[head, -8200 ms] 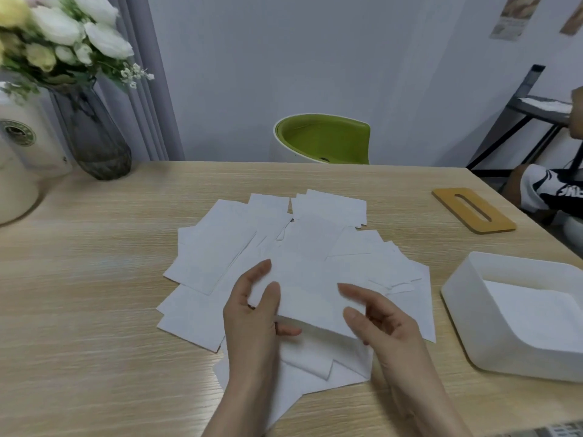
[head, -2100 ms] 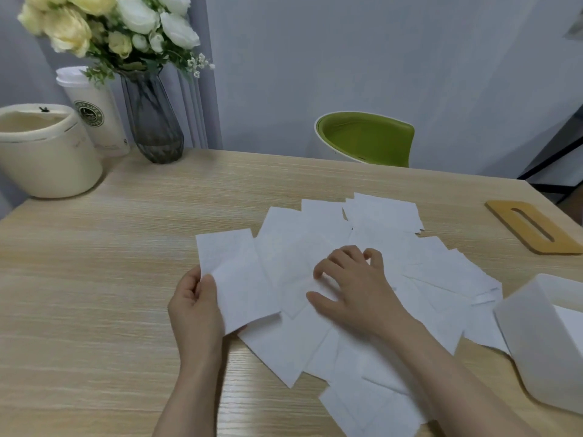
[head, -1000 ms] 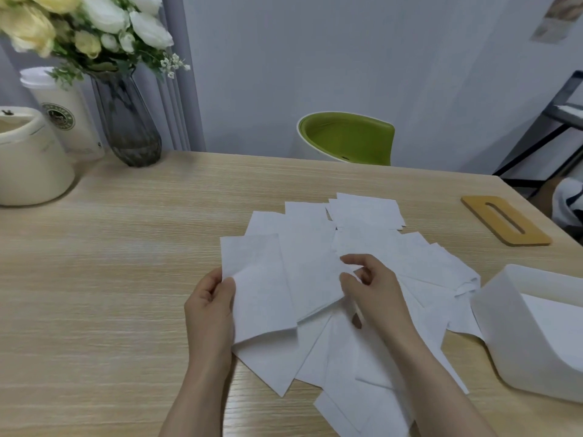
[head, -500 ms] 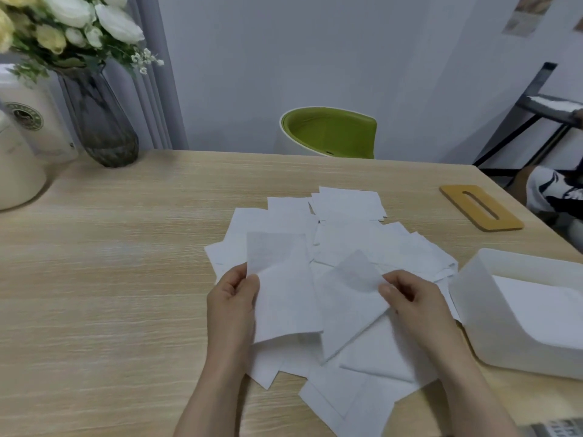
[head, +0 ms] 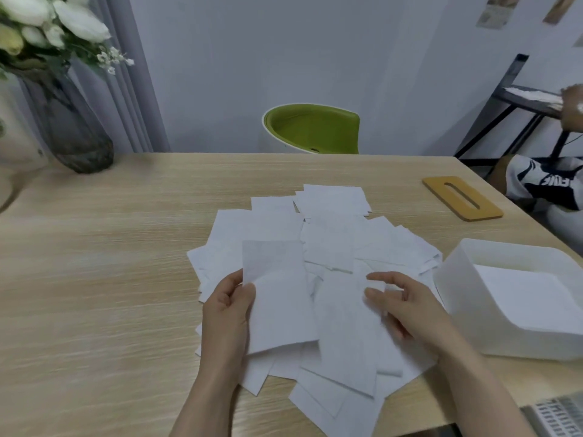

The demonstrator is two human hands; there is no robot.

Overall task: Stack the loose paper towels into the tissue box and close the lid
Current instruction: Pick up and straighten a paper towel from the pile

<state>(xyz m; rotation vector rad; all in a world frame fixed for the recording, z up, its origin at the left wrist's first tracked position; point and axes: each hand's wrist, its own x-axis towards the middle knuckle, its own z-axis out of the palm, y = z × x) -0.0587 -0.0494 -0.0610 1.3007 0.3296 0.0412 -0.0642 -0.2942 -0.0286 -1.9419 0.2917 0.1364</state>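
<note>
The left hand (head: 225, 313) pinches a paper towel (head: 277, 298), long axis running away from its fingers; the right hand (head: 407, 305), fingers loosely spread, hovers nearer the tissue box (head: 473, 313).

Bare pale-wood worktop (head: 94, 294) lies open leftward; the white plastic tissue box (head: 467, 310) walls off the right, touching scattered white paper towels (head: 331, 241).

Both forearms are bare, no sleeves, and the left grip (head: 227, 313) and right grip (head: 407, 305) are ungloved

Light wood table (head: 94, 310): scattered paper towels (head: 331, 241), white tissue box (head: 467, 310), wooden lid (head: 462, 197), glass vase (head: 69, 127).
</note>
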